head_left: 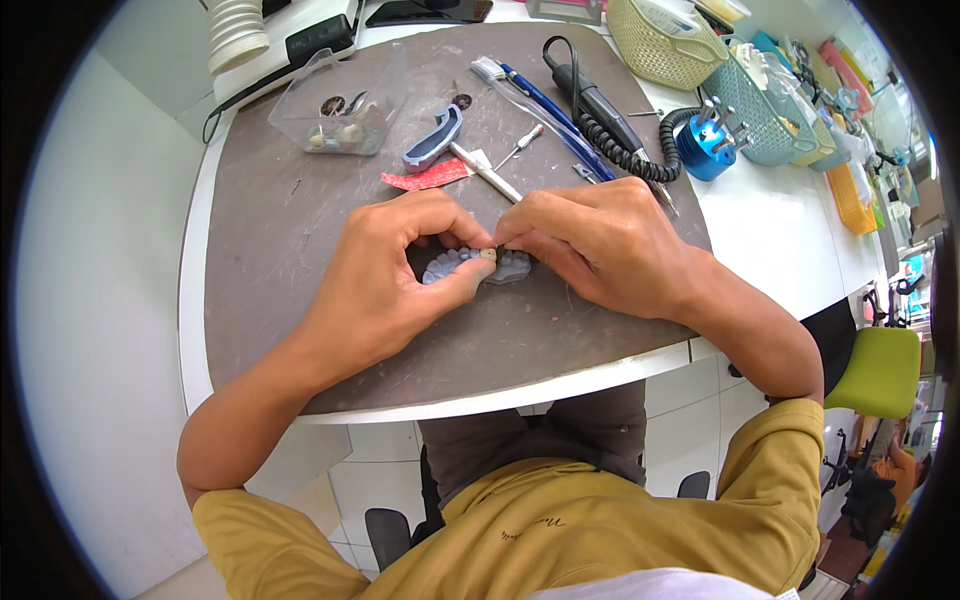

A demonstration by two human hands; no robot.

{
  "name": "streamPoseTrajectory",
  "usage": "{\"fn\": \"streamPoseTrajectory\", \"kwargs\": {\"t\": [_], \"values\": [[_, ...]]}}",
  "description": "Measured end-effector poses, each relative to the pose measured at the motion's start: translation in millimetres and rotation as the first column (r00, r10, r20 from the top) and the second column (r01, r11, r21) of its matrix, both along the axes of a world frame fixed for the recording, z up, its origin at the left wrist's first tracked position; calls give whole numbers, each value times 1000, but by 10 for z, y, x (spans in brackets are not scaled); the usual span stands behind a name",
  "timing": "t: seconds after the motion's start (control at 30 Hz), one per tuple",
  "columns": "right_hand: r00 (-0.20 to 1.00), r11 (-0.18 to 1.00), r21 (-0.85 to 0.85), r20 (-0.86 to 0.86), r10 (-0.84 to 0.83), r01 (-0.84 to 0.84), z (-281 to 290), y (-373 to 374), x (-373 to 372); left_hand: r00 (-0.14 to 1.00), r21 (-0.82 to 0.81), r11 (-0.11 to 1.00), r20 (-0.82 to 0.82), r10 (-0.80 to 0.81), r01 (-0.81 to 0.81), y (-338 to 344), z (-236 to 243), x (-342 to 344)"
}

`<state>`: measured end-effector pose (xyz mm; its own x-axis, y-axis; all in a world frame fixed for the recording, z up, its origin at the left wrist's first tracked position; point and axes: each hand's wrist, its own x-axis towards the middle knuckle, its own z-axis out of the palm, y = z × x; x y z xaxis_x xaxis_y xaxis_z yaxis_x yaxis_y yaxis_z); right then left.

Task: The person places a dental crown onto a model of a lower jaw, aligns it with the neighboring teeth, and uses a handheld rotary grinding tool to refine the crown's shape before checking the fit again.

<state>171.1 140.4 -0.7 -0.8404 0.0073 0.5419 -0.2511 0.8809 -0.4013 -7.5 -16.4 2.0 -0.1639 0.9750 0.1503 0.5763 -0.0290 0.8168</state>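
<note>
A grey-blue dental cast (447, 268) lies low on the brown mat in front of me, partly covered by my fingers. My left hand (400, 275) pinches at its middle, with thumb and index finger on a small cream tooth-shaped piece (487, 254). Over the cast's right part, my right hand (590, 245) is closed in a pinch at the right side of that piece; whatever sits between those fingertips is too small to make out. Just beyond my hands lie a white stick-like tool (490, 176) and a red strip (425, 175).
Behind are a clear box of small parts (340, 125), a blue-grey tray (432, 140), brushes, a corded handpiece (600, 105) and a blue bur holder (705, 150). Baskets (655, 45) line the right side. A green chair (875, 370) and another person (892, 470) appear at far right.
</note>
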Motion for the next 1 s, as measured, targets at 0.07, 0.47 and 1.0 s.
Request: {"fn": "streamPoseTrajectory", "kwargs": {"t": [0.07,0.47,1.0], "values": [[1000,1000,6,-4,-2,2,3,-3,0,1000,49,999,27,-1,0,1,-34,-3],[999,1000,7,-34,-21,21,-28,-7,-2,1000,-1,1000,0,10,-10,-10,17,11],[987,995,-80,153,-46,59,28,-30,65,998,-7,1000,60,-15,16,4,34,28]]}}
